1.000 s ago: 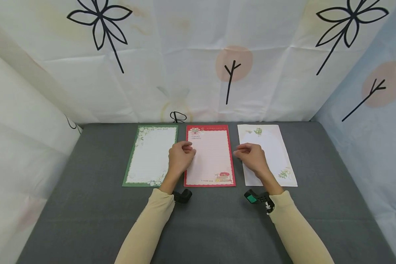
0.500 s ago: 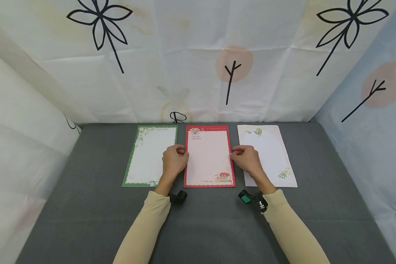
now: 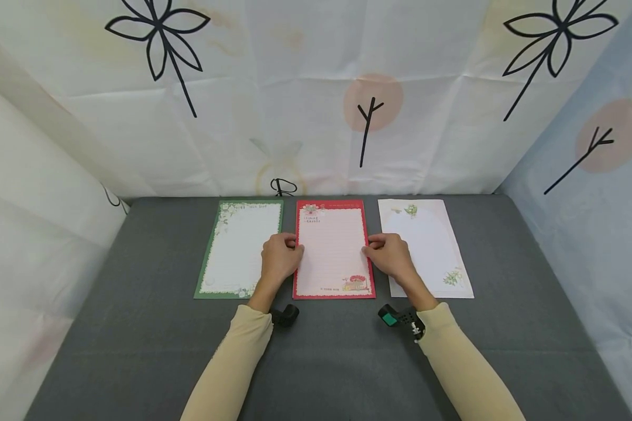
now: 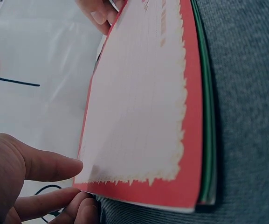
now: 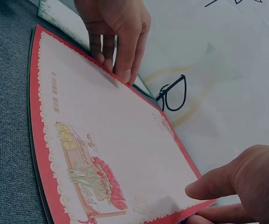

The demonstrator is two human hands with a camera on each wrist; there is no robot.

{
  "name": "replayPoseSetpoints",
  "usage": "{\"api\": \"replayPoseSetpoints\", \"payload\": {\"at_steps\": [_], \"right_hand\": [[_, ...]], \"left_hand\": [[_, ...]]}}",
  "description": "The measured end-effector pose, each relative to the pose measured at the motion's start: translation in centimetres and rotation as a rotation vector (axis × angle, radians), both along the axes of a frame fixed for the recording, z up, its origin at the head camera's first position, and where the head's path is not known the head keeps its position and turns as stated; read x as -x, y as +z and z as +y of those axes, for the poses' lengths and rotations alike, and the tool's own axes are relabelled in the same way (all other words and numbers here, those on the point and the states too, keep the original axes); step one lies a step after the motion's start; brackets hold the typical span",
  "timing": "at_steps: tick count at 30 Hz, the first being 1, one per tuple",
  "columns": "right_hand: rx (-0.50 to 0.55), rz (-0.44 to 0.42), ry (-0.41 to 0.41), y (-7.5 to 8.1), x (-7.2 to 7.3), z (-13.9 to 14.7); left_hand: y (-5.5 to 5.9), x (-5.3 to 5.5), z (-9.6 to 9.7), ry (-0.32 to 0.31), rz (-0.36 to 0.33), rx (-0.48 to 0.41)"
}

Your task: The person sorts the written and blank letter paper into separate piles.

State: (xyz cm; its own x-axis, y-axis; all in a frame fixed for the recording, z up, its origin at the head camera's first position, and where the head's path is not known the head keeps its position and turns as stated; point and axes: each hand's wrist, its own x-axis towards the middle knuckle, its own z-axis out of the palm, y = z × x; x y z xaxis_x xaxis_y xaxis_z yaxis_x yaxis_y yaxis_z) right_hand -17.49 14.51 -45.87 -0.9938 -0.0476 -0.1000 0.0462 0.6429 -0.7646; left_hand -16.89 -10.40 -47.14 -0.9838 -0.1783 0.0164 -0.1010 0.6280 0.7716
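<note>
A stack of writing paper with a red-bordered sheet on top (image 3: 333, 254) lies in the middle of the grey table. My left hand (image 3: 280, 258) pinches its left edge, thumb (image 4: 55, 166) on the face and the other fingers at the side. On the opposite edge my right hand (image 3: 392, 256) pinches likewise, its thumb (image 5: 209, 184) over the border. Green edges (image 4: 208, 140) show under the red sheet in the left wrist view. Flowers and small print decorate the sheet's near right corner.
Left of the stack lies green-bordered paper (image 3: 232, 257), partly behind my left hand. White paper with leaf prints (image 3: 429, 240) lies to the right, under my right forearm. A patterned cloth backdrop (image 3: 316, 128) stands along the table's far edge.
Both hands have lowered to the sides of the red-bordered paper, the left moving left and the right moving left, and now pinch its edges. The papers have stayed in place.
</note>
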Motion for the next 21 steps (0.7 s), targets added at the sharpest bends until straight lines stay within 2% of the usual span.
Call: {"api": "replayPoseSetpoints", "payload": {"at_steps": [9,21], "right_hand": [[0.012,0.03,-0.022,0.04,-0.28,-0.09],[0.032,0.071,-0.048,-0.07,-0.3,-0.09]], "left_hand": [[0.25,-0.1,0.08,0.007,0.022,0.003],[0.51,0.12,0.08,0.026,0.035,-0.067]]}}
